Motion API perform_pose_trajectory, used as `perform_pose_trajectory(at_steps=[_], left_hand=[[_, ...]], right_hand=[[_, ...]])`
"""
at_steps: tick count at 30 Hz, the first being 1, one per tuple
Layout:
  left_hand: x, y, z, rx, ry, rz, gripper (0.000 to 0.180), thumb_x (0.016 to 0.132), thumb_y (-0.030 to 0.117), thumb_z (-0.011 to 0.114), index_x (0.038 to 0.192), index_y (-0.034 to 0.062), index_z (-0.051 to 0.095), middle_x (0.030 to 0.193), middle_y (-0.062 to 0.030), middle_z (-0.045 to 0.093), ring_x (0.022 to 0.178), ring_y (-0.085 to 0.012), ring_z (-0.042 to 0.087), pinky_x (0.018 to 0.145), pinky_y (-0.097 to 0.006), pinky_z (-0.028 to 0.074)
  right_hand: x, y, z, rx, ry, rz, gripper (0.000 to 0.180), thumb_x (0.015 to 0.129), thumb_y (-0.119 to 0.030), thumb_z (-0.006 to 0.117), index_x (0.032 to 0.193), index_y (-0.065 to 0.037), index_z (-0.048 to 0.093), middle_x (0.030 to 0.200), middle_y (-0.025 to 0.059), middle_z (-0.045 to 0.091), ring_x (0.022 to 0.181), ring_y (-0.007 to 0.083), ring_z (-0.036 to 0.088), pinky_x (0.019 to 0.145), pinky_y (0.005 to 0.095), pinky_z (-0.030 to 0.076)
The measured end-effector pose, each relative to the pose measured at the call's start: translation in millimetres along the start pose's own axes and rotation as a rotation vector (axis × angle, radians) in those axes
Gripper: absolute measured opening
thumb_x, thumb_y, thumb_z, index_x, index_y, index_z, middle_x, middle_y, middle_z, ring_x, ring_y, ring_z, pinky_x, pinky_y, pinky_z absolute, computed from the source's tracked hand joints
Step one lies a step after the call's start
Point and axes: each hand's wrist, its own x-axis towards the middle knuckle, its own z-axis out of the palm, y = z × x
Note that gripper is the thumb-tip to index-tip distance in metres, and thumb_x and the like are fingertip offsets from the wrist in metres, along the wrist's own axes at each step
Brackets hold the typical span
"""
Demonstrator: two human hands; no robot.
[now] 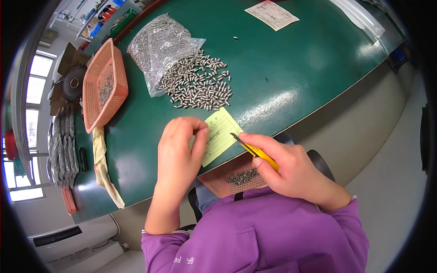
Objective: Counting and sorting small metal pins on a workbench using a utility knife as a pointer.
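Observation:
My right hand (291, 170) grips a yellow utility knife (266, 157), its dark blade end pointing up and left over a yellow-green printed card (227, 129). Beside the card's left edge is my left hand (180, 143), fingers curled and thumb close to the forefinger. Whatever it may pinch is too small or hidden to tell. The card lies near the front edge of the table. Just beyond it spreads a heap of small metal pins (200, 88), spilling from a clear plastic bag (159, 43) full of the same pieces.
A pink basket (216, 184) with metal pieces sits below the table edge at my lap. Another pink basket (119, 93) stands on the left of the green table (277, 68), near a cloth strip (101, 159) and stacked grey packs (63, 150). A paper slip (273, 16) lies far off.

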Motion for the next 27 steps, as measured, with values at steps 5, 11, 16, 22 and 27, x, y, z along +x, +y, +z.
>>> perform_pose_trajectory(at_steps=[5,11,16,22,27], left_hand=[[-22.2,-1.5,3.1,-0.001,-0.017,0.081,0.016,0.080,-0.002,0.075,0.088,0.0036,0.063,0.090,-0.0092,0.064,0.084,-0.0304,0.061,0.075,-0.041,0.050],[-33.5,-3.2,9.8,-0.024,0.062,-0.098,0.016,0.076,-0.002,0.077,0.086,0.0052,0.066,0.093,-0.0083,0.063,0.087,-0.0280,0.059,0.075,-0.039,0.049],[-35.0,0.1,10.3,-0.042,0.057,-0.056,0.017,0.074,-0.002,0.077,0.086,0.0052,0.066,0.093,-0.0085,0.063,0.086,-0.0283,0.059,0.074,-0.039,0.048],[-36.8,1.1,11.3,-0.021,0.076,-0.054,0.018,0.073,-0.002,0.077,0.084,0.0055,0.064,0.093,-0.0084,0.063,0.086,-0.0289,0.059,0.075,-0.039,0.048],[-36.4,-1.6,11.1,-0.050,0.068,-0.042,0.019,0.073,-0.002,0.077,0.084,0.0055,0.064,0.092,-0.0082,0.063,0.087,-0.0285,0.059,0.075,-0.039,0.048]], right_hand=[[5.2,-2.6,6.7,-0.013,-0.073,0.032,0.048,0.091,-0.004,0.061,0.138,-0.010,0.057,0.097,0.0151,0.073,0.073,0.0340,0.070,0.064,0.0425,0.056],[5.6,-10.1,15.2,-0.098,-0.148,0.068,0.048,0.090,-0.002,0.062,0.138,-0.008,0.058,0.098,0.0161,0.072,0.078,0.0332,0.071,0.070,0.0402,0.058],[5.0,-13.2,19.7,-0.179,-0.114,0.008,0.049,0.089,-0.003,0.062,0.138,-0.009,0.058,0.092,0.0147,0.072,0.075,0.0319,0.070,0.070,0.0417,0.058],[4.6,-22.4,19.9,-0.244,-0.184,0.059,0.050,0.088,-0.004,0.063,0.138,-0.009,0.059,0.087,0.0132,0.070,0.074,0.0308,0.070,0.067,0.0423,0.058],[4.6,-21.5,24.7,-0.314,-0.148,-0.007,0.049,0.087,-0.010,0.064,0.134,-0.002,0.059,0.067,0.0078,0.061,0.057,0.0245,0.064,0.065,0.0399,0.054]])
